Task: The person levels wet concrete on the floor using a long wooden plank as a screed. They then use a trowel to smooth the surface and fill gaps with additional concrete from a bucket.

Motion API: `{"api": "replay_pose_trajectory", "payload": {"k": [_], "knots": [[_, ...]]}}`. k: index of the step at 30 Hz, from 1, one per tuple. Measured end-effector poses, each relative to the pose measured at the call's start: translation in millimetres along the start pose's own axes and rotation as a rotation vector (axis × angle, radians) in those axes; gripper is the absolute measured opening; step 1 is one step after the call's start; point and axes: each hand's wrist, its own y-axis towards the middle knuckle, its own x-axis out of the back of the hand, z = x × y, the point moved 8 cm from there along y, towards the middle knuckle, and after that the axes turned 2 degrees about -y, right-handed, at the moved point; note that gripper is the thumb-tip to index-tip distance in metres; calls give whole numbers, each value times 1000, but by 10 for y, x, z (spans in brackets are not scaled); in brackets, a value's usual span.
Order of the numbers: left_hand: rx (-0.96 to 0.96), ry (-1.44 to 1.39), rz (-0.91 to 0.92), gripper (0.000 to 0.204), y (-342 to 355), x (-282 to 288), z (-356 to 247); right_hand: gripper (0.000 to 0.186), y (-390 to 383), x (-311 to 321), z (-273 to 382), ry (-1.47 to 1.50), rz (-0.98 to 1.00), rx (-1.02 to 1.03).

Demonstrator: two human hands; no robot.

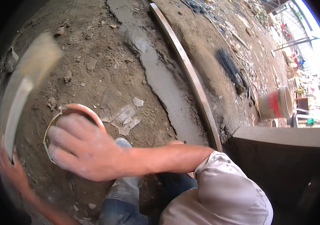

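From where I stand, the left hand (13, 165) is out at the far left, a tool (17, 101) in it reaching forward. The right hand (87, 148) crosses towards that side, over a bucket (88, 110) on the ground (103, 56). Just right and ahead of it lies a scrap (126, 117), a stone (138, 102) beyond. Further right, a strip of mortar (160, 80) runs forward, with a board (192, 71) along its right side. Past the board lies a bundle of strands (230, 67), then a pail (274, 104), with a slab (283, 135) nearer the body.

Single view: head-worn fisheye, left of pair, looking steeply down; hands (85, 148) close, dirt ground (126, 84) beyond; right rim perhaps overexposed.
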Motion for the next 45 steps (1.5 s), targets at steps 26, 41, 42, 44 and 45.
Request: {"api": "replay_pose_trajectory", "payload": {"k": [26,41,42,44,45], "knots": [[768,-753,406,52,-2662,-541,1302,43,-5472,1602,-1445,-419,467,-1428],[980,-318,637,50,-2661,-2322,1332,48,-2614,840,-4532,-507,412,-1290],[1007,-310,625,49,-2902,-2190,1449,50,-2481,697,-4588,-459,475,-1307],[1014,-267,680,47,-3227,-2251,1410,53,-2338,618,-4772,-452,455,-1264],[995,-219,740,46,-3337,-2359,1324,54,-2291,637,-4853,-464,443,-1249]]}}
